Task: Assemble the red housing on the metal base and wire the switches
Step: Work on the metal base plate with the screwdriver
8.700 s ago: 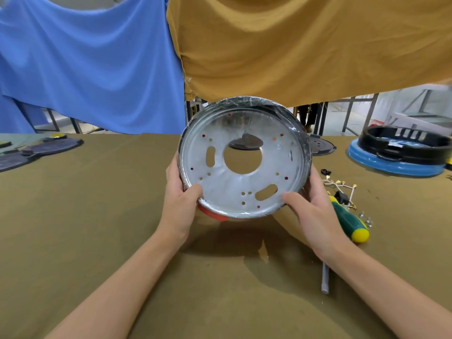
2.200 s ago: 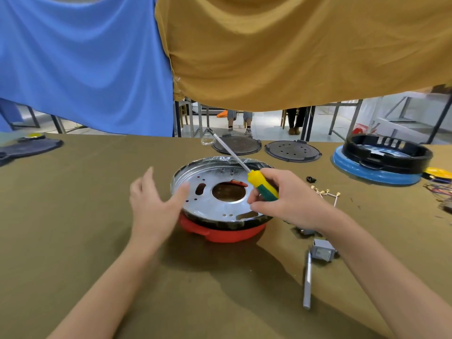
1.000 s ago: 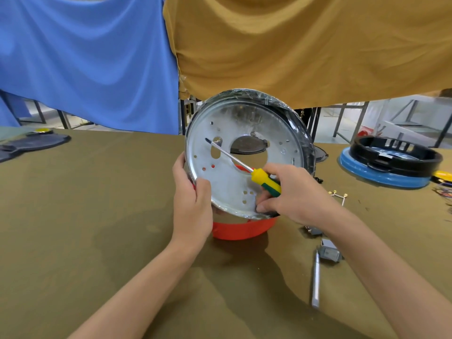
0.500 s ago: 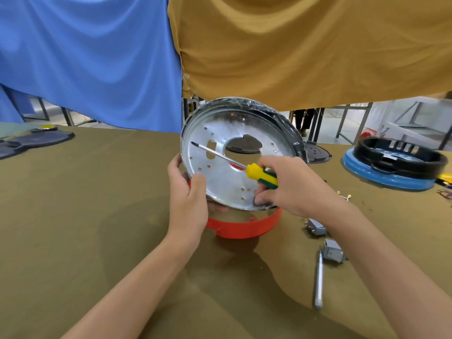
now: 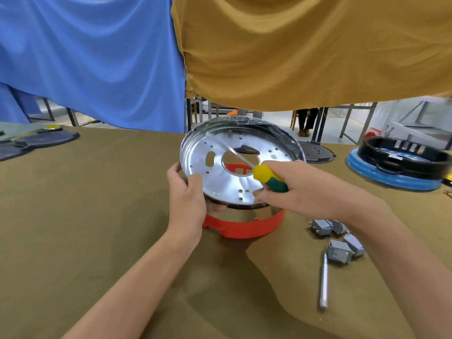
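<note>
The left hand (image 5: 188, 201) grips the tilted metal base (image 5: 241, 167) above the red housing (image 5: 244, 227) on the desk (image 5: 85, 216) so they can line up, while the right hand (image 5: 310, 189) holds the screwdriver (image 5: 269, 178) ready.

Tilted metal base (image 5: 227, 182) above red housing (image 5: 244, 227)

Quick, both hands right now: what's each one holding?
Left hand: grips the metal base at its left rim.
Right hand: holds the screwdriver, fingers also on the base's lower edge.
</note>
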A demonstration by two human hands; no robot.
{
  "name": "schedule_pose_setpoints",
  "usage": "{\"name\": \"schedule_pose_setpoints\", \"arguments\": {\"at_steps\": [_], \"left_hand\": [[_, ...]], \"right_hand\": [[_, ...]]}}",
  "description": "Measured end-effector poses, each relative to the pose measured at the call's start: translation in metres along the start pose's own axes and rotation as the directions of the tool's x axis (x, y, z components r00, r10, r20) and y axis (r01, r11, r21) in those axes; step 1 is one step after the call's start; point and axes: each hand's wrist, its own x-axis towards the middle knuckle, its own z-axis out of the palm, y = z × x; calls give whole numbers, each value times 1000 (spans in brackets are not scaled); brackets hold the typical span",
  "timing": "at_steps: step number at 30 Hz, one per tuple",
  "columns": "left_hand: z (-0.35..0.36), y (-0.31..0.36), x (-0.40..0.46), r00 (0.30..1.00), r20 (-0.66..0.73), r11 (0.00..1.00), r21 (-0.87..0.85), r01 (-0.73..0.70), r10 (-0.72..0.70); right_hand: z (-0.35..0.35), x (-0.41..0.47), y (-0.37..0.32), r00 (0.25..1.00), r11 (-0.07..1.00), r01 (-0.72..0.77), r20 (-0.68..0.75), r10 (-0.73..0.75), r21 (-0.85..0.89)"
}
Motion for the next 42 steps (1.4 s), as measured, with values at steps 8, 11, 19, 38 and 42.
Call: {"name": "schedule_pose_setpoints", "arguments": {"at_steps": [8,11,19,38,42], "left_hand": [[-3,6,3,995,-17,990,-98,97,-99],[-6,7,6,990,1,984,-109,142,-142],[-12,4,10,987,93,991,47,129,-133],[-16,2,-1,999,-20,795,606,-19,39],[-17,0,-1,998,-16,789,613,-33,54]], "right_hand": [[7,-9,-4,997,990,76,-19,-79,-121],[11,-7,1,988,988,107,-95,-118,-113],[17,-11,21,987,993,75,-146,-62,87],[29,-14,16,998,994,42,-33,-45,-102],[31,-14,16,998,992,57,-31,-61,-115]]}}
